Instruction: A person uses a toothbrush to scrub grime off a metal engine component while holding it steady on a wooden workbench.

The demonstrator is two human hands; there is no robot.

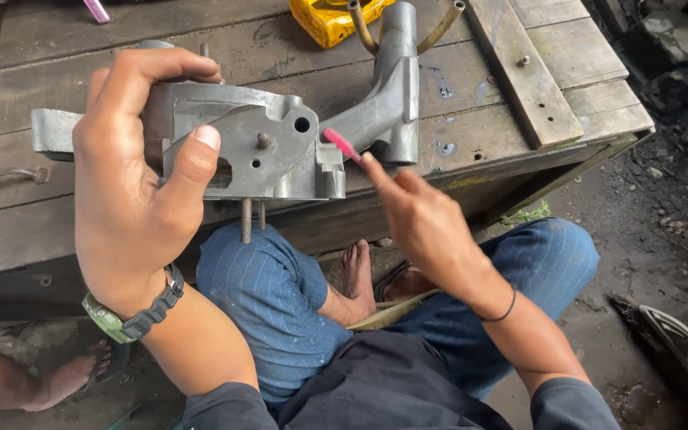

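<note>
My left hand (133,179) grips a grey cast-metal part (268,147), thumb pressed on its flat face, fingers curled over its top edge. The part has a round hole, a small stud and two threaded bolts sticking out below. My right hand (420,211) holds a thin pink stick (342,145), its tip touching the right edge of the metal part. A longer arm of the casting (388,91) reaches up and right over the wooden bench (57,72). A watch sits on my left wrist and a black band on my right.
A yellow container (324,20) stands at the bench's far edge. A wooden plank with a bolt (523,68) lies on the right. My knees in blue trousers (272,291) are below. Another person's bare foot (61,378) shows at the lower left. Dark dirt floor lies to the right.
</note>
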